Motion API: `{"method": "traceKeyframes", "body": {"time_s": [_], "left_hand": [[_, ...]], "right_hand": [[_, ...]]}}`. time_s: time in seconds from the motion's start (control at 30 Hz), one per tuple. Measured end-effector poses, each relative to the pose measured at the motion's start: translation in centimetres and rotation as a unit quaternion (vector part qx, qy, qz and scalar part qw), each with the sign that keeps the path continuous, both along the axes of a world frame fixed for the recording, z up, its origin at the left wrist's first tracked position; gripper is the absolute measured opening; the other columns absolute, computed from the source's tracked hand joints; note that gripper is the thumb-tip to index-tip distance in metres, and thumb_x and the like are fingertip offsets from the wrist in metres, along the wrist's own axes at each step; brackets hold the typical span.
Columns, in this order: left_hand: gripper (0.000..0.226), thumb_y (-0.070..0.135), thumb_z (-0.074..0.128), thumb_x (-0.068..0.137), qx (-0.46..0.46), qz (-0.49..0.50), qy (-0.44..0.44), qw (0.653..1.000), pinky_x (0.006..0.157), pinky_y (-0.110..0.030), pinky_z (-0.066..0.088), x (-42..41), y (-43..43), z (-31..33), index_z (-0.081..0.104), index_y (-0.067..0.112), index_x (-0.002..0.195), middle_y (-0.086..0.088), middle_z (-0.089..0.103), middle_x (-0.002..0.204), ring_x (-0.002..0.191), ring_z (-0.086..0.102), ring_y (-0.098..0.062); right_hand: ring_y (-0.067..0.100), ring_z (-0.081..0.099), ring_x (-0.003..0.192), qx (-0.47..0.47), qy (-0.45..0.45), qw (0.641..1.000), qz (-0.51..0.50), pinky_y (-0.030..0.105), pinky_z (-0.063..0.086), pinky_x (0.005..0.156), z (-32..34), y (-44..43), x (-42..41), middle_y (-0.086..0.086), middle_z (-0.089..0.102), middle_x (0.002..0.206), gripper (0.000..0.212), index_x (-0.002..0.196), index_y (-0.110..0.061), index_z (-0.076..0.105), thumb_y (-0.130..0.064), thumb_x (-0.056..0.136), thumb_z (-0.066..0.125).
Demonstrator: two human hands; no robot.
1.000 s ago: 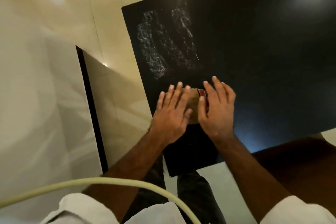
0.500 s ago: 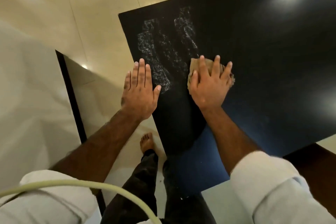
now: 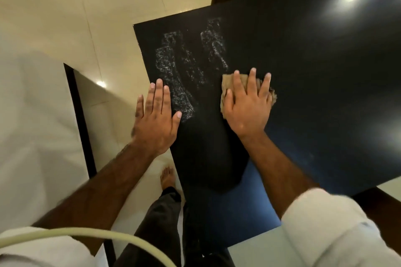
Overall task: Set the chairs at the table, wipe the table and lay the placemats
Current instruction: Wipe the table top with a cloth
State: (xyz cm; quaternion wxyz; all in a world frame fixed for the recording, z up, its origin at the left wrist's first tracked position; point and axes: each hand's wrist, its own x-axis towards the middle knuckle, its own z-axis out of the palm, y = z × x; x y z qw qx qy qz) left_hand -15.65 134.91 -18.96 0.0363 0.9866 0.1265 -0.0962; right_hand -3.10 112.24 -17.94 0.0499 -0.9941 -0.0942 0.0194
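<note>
Right hand (image 3: pixel 247 105) presses cloth (image 3: pixel 227 81) flat on table (image 3: pixel 325 71).

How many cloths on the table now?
1: a brown cloth pressed under the right hand on the table, beside the whitish smears. Part of the table is out of frame.

Lighting dim and warm. Overhead light glares off the glossy black table (image 3: pixel 325 93), upper right; smaller glints on floor tiles (image 3: pixel 108 6). Rounded shadow crosses the near tabletop. Near sleeves (image 3: pixel 329 230) blurred; frame edges bowed.
</note>
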Motion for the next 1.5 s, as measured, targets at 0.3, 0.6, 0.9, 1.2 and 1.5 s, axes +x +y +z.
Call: {"method": "traceKeyframes", "body": {"time_s": [0.3,0.6,0.9,1.2,1.5], "left_hand": [[0.077,0.055,0.003,0.112,0.003,0.007,0.026,1.000,0.137,-0.054,-0.003,3.1,1.9,0.8,-0.006,0.010,0.174,-0.010,-0.018,0.182,0.169,-0.014,-0.025],[0.078,0.058,-0.003,0.110,-0.028,0.016,0.027,0.999,0.137,-0.054,-0.004,9.6,5.6,0.4,-0.019,0.013,0.171,-0.007,-0.031,0.178,0.166,-0.025,-0.024],[0.079,0.060,-0.004,0.108,-0.035,0.021,0.009,0.999,0.136,-0.054,-0.007,10.7,6.1,-0.7,-0.022,0.015,0.171,-0.004,-0.038,0.176,0.165,-0.031,-0.021],[0.080,0.059,-0.001,0.108,-0.045,0.021,-0.003,0.999,0.136,-0.057,-0.004,10.3,6.1,-1.0,-0.014,0.014,0.173,-0.004,-0.030,0.179,0.167,-0.024,-0.022],[0.077,0.058,0.001,0.111,-0.055,0.022,-0.004,0.998,0.136,-0.056,-0.005,10.6,6.3,-0.9,-0.018,0.015,0.172,-0.003,-0.034,0.178,0.166,-0.028,-0.021]], "right_hand": [[0.044,0.016,0.167,0.016,-0.004,0.995,0.103,0.062,0.038,0.122,0.0,7.9,5.9,0.008,0.032,0.178,0.065,0.169,-0.033,0.039,-0.055,0.108,0.036],[0.044,0.017,0.167,-0.011,-0.009,1.000,-0.001,0.063,0.033,0.122,0.0,1.6,5.4,0.007,0.034,0.178,0.061,0.168,-0.035,0.042,-0.052,0.109,0.039],[0.046,0.011,0.167,0.011,0.001,0.999,0.030,0.066,0.026,0.127,-0.4,11.9,20.8,0.006,0.024,0.182,0.067,0.171,-0.041,0.030,-0.063,0.108,0.029],[0.037,0.009,0.170,0.008,0.007,0.992,0.127,0.055,0.032,0.125,0.1,3.9,3.6,0.002,0.030,0.180,0.061,0.169,-0.038,0.040,-0.053,0.110,0.042],[0.045,0.011,0.167,0.009,0.007,1.000,0.023,0.068,0.025,0.128,0.5,7.1,18.7,0.004,0.027,0.181,0.064,0.170,-0.043,0.030,-0.062,0.110,0.028]]}}
